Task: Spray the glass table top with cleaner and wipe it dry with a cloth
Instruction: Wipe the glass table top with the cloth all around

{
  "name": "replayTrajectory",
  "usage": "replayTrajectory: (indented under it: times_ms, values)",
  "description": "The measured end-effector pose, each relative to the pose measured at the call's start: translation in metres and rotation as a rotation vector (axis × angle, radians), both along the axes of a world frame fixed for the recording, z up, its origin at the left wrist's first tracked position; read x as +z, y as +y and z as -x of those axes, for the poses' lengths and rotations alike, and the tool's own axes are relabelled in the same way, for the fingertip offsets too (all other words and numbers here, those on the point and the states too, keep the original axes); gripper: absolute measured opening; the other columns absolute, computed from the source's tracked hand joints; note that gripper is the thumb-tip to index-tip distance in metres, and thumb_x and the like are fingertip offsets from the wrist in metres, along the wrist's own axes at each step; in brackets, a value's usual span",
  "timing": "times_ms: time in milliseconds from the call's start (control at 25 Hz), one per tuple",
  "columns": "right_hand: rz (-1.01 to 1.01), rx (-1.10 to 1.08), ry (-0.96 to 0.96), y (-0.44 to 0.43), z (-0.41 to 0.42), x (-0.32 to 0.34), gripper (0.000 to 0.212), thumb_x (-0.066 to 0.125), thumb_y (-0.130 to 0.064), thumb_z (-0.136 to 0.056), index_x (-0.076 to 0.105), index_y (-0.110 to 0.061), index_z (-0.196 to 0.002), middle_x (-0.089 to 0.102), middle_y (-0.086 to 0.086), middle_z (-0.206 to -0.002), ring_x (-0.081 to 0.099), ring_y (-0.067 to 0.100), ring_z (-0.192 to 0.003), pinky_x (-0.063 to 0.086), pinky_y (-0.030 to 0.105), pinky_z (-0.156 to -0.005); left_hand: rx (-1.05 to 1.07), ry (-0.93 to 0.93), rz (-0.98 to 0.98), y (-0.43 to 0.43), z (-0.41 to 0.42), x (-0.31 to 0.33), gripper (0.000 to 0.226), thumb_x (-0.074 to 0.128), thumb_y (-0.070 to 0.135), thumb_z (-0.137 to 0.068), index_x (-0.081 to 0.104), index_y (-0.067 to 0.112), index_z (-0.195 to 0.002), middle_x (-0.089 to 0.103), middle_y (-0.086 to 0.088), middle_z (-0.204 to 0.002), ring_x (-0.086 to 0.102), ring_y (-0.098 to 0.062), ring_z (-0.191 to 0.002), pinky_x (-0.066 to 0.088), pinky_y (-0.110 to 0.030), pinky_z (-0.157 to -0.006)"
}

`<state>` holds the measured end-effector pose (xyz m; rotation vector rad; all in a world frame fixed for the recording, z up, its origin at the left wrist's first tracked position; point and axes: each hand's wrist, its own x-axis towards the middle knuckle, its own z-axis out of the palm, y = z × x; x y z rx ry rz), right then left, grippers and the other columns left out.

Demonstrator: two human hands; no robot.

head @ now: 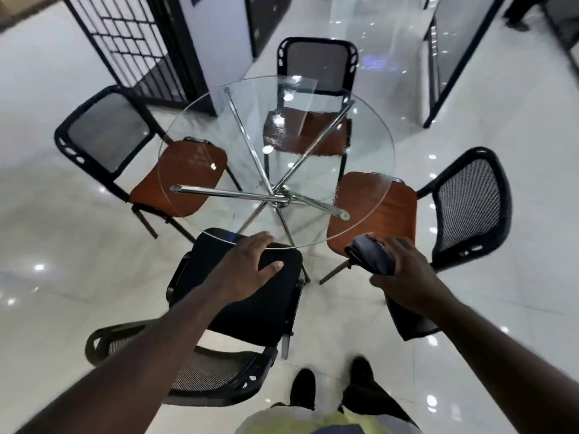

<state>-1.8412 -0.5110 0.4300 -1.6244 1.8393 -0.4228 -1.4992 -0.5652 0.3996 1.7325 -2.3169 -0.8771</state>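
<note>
A round glass table top [369,142] on crossed chrome legs [275,195] stands in front of me. My left hand [250,261] reaches out with fingers straight, above the black seat of the nearest chair [250,308], close to the table's near rim; it holds nothing. My right hand [404,274] grips a dark folded cloth [372,253] just off the table's near right edge, and a length of the cloth hangs down below my wrist. No spray bottle is in view.
Four chairs ring the table: a black-seated one nearest me, and brown-seated ones at the left [188,177], far side [313,130] and right [376,208]. A black metal grille [134,48] and glass partitions stand behind. My shoes [302,389] are on the glossy white floor.
</note>
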Motion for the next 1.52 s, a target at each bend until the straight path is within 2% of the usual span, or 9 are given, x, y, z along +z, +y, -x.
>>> replayTrajectory:
  times_ms: [320, 520, 720, 880, 1000, 1120, 1240, 1360, 1520]
  values:
    - [-0.002, 0.444, -0.029, -0.150, 0.008, -0.051, 0.098, 0.082, -0.012, -0.080, 0.038, -0.042, -0.163, 0.045, 0.001, -0.153, 0.053, 0.018, -0.122, 0.045, 0.030, -0.096, 0.325, -0.156, -0.179, -0.020, 0.031, -0.044, 0.073, 0.062, 0.052, -0.098, 0.035, 0.025, -0.159, 0.028, 0.007, -0.168, 0.026, -0.015, -0.154, 0.028, -0.040, -0.124]
    - [0.090, 0.710, 0.089, -0.224, -0.015, -0.098, 0.093, 0.078, -0.012, -0.076, 0.046, -0.049, -0.154, 0.046, 0.003, -0.153, 0.057, 0.036, -0.129, 0.058, 0.051, -0.100, 0.427, -0.284, -0.312, -0.036, 0.048, -0.086, 0.087, 0.059, 0.055, -0.097, 0.019, 0.018, -0.165, 0.008, 0.002, -0.174, 0.015, -0.021, -0.158, 0.023, -0.042, -0.127]
    - [0.200, 1.012, 0.235, -0.272, -0.094, -0.140, 0.087, 0.079, -0.038, -0.091, 0.032, -0.049, -0.163, 0.024, 0.004, -0.171, 0.041, 0.038, -0.145, 0.046, 0.059, -0.113, 0.467, -0.335, -0.289, -0.050, 0.046, -0.128, 0.099, 0.059, 0.055, -0.097, -0.003, 0.018, -0.166, -0.015, 0.001, -0.173, -0.005, -0.022, -0.161, 0.012, -0.045, -0.130]
    - [0.180, 1.284, 0.324, -0.290, -0.128, -0.183, 0.071, 0.050, -0.062, -0.104, 0.019, -0.050, -0.167, -0.006, -0.009, -0.181, -0.001, 0.026, -0.168, 0.016, 0.067, -0.129, 0.484, -0.385, -0.278, -0.060, 0.045, -0.151, 0.105, 0.060, 0.051, -0.096, -0.011, 0.017, -0.164, -0.020, 0.001, -0.172, -0.010, -0.021, -0.160, 0.007, -0.047, -0.130]
    - [0.353, 1.364, 0.359, -0.296, -0.123, -0.198, 0.061, 0.035, -0.053, -0.110, 0.024, -0.043, -0.170, 0.003, -0.005, -0.182, 0.002, 0.020, -0.169, 0.014, 0.056, -0.134, 0.500, -0.397, -0.309, -0.059, 0.048, -0.153, 0.110, 0.066, 0.041, -0.093, -0.015, 0.017, -0.163, -0.024, 0.002, -0.171, -0.011, -0.020, -0.160, 0.006, -0.048, -0.130]
    - [0.436, 1.379, 0.353, -0.296, -0.128, -0.203, 0.059, 0.036, -0.047, -0.111, 0.028, -0.038, -0.169, 0.012, -0.002, -0.182, 0.009, 0.021, -0.168, 0.014, 0.047, -0.134, 0.483, -0.420, -0.346, -0.064, 0.046, -0.145, 0.109, 0.065, 0.037, -0.093, -0.015, 0.020, -0.164, -0.024, 0.006, -0.171, -0.015, -0.017, -0.159, 0.002, -0.048, -0.130]
    - [0.506, 1.367, 0.335, -0.289, -0.147, -0.215, 0.058, 0.034, -0.048, -0.112, 0.031, -0.036, -0.169, 0.017, 0.000, -0.181, 0.014, 0.023, -0.168, 0.017, 0.051, -0.133, 0.497, -0.396, -0.310, -0.066, 0.039, -0.147, 0.097, 0.062, 0.037, -0.095, -0.003, 0.022, -0.166, -0.011, 0.006, -0.174, -0.011, -0.017, -0.160, 0.003, -0.047, -0.130]
    - [0.534, 1.411, 0.329, -0.292, -0.159, -0.217, 0.057, 0.028, -0.052, -0.114, 0.029, -0.038, -0.169, 0.018, -0.001, -0.180, 0.015, 0.024, -0.167, 0.018, 0.051, -0.132, 0.713, -0.201, -0.182, -0.058, 0.045, -0.153, 0.082, 0.056, 0.020, -0.099, 0.009, 0.014, -0.166, 0.006, -0.002, -0.174, -0.003, -0.019, -0.161, 0.010, -0.043, -0.131]
    - [0.562, 1.464, 0.341, -0.289, -0.092, -0.222, 0.055, 0.032, -0.047, -0.115, 0.027, -0.040, -0.170, 0.019, -0.001, -0.180, 0.017, 0.024, -0.167, 0.023, 0.052, -0.131, 0.737, -0.238, -0.174, -0.056, 0.069, -0.163, 0.086, 0.049, 0.007, -0.094, 0.001, 0.012, -0.166, -0.008, -0.002, -0.174, -0.009, -0.019, -0.160, 0.007, -0.042, -0.131]
